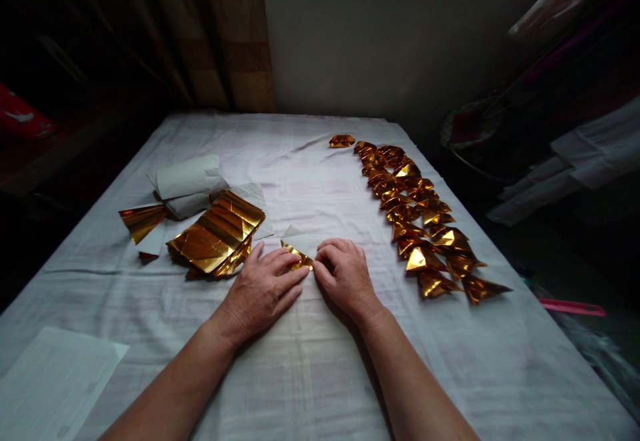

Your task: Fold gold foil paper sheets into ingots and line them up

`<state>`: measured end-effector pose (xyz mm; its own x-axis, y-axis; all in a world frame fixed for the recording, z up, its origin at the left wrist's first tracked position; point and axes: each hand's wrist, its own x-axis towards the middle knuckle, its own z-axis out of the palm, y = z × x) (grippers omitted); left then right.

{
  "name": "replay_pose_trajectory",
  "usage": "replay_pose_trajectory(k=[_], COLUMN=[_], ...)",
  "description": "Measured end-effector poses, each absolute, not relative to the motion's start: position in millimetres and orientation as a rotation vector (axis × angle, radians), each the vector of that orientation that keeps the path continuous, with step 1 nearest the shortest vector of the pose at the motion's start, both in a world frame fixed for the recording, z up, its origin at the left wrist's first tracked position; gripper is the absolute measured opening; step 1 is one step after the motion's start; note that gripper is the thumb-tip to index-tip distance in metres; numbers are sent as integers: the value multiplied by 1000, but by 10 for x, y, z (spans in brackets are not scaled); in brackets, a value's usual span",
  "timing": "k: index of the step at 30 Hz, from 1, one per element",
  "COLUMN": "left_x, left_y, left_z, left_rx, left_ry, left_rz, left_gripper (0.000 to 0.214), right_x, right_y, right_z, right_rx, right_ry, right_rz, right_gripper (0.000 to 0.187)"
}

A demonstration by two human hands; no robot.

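A small piece of gold foil paper (299, 257), partly folded, lies on the cloth-covered table in front of me, with a pale corner beyond it. My left hand (267, 285) rests over its left part, fingers stretched out and lying on the foil, thumb apart. At the right end, my right hand (345, 274) has its fingers curled and its thumb and fingertips pinched on the foil's edge. The fingers hide much of the piece. Just left of my left hand sits a stack of gold foil sheets (220, 231), creased and slightly fanned.
Two rows of folded gold foil shapes (420, 217) run down the table's right side, with a single folded piece (342, 141) at their far end. White paper (187, 177) lies behind the stack; a loose foil sheet (143, 221) is left of it. A paper sheet (60, 381) lies front left.
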<state>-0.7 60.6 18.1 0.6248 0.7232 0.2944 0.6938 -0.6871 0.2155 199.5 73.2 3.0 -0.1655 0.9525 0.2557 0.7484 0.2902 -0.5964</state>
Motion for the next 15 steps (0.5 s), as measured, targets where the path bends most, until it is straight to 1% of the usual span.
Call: replay_pose_trajectory(k=[10, 15], left_x=[-17, -41], left_y=[604, 622], left_z=[180, 198], left_rx=[2726, 2714], left_ry=[1219, 1192], left_rz=[526, 522], left_gripper=[30, 28], right_x=[1978, 2030], right_y=[716, 735], right_z=[66, 36], right_rx=[-1537, -1478], right_ry=[-1978, -1970], right_rz=[471, 533], right_gripper=[5, 12])
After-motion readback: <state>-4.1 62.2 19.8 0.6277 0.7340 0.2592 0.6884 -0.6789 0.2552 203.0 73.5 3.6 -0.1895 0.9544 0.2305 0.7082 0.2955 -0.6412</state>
